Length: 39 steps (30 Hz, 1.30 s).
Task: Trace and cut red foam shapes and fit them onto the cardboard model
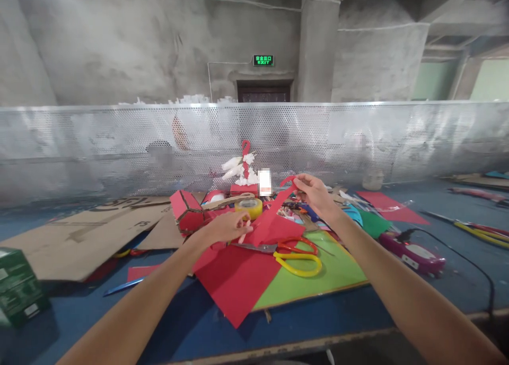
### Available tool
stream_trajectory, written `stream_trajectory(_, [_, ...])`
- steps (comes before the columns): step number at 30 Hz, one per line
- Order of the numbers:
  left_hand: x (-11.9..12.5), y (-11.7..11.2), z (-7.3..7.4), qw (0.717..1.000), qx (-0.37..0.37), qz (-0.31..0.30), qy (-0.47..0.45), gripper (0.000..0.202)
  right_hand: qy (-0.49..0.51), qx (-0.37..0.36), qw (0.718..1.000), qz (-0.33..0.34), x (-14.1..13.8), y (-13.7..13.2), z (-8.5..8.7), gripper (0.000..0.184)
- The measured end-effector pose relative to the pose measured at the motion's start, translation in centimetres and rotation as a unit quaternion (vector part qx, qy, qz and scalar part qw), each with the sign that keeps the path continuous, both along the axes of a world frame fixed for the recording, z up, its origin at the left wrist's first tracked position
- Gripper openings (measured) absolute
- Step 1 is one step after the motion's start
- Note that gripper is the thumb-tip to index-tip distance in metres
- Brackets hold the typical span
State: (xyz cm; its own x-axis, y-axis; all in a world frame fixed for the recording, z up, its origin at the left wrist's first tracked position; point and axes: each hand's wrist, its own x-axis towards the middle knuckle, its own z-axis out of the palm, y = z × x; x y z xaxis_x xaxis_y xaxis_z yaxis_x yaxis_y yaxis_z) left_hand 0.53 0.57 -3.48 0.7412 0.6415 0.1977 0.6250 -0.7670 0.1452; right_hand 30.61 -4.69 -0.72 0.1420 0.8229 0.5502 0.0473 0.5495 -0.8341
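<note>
My right hand (314,195) pinches the curled top of a red paper cutout (274,208), whose wide lower part slants down to the left. At the cutout's left edge is my left hand (228,227), with its fingers curled; what they hold, if anything, is too small to make out. Scissors (298,264) with one red and one yellow handle loop lie just below the cutout, blades pointing left. Under them are a red sheet (238,285) and a lime-green board (318,285). A roll of yellow tape (248,208) sits behind my left hand.
Flattened cardboard (99,232) covers the left side, near a green box (19,285) and a red cardboard form (186,211). A red-and-white decorated piece (245,169) stands at the back. A purple device (413,254) with a black cable and yellow-handled pliers (473,230) lie right.
</note>
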Motion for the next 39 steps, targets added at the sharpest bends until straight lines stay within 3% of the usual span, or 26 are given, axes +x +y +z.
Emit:
stream_trajectory(4, [1.1,-0.7,-0.7,0.999,0.033,0.038,0.019,0.03,0.079,-0.016,0.99,0.118,0.3,-0.6,0.4,0.036])
stream_trajectory(7, [0.9,-0.4,-0.8,0.993,0.07,0.084,0.038,0.036,0.136,-0.011,0.976,0.171,0.3,-1.0,0.5,0.036])
stream_trajectory(13, [-0.6,1.1,-0.7,0.984,0.112,0.129,0.045,0.043,0.148,-0.009,0.975,0.165,0.2,-1.7,1.2,0.034])
stream_trajectory(16, [-0.2,0.9,-0.7,0.989,0.122,0.07,0.039,0.036,0.133,-0.025,0.979,0.151,0.1,-1.5,1.0,0.034])
stream_trajectory(19, [0.7,0.0,-0.7,0.992,0.093,-0.077,0.033,0.038,0.106,-0.054,0.985,0.124,0.1,-0.8,0.5,0.037])
stream_trajectory(21, [1.1,-0.3,-0.9,0.987,0.069,-0.141,0.035,0.042,0.073,-0.068,0.988,0.118,0.0,-0.6,0.1,0.038])
stream_trajectory(25, [0.6,0.6,-1.4,0.988,0.071,-0.123,0.059,0.042,0.004,-0.079,0.988,0.136,-0.2,-0.9,0.0,0.036])
stream_trajectory(30, [-1.0,2.2,-1.4,0.991,0.104,-0.07,0.051,0.039,0.039,-0.058,0.98,0.186,-0.2,-1.3,0.2,0.036])
stream_trajectory(35, [0.0,1.3,-1.6,0.99,0.072,-0.12,0.0,0.045,0.075,-0.053,0.978,0.187,0.1,-1.0,0.0,0.034])
stream_trajectory(39, [1.5,0.6,-2.1,0.986,0.067,-0.149,0.014,0.046,0.067,-0.062,0.98,0.176,-0.1,-0.9,-0.2,0.034])
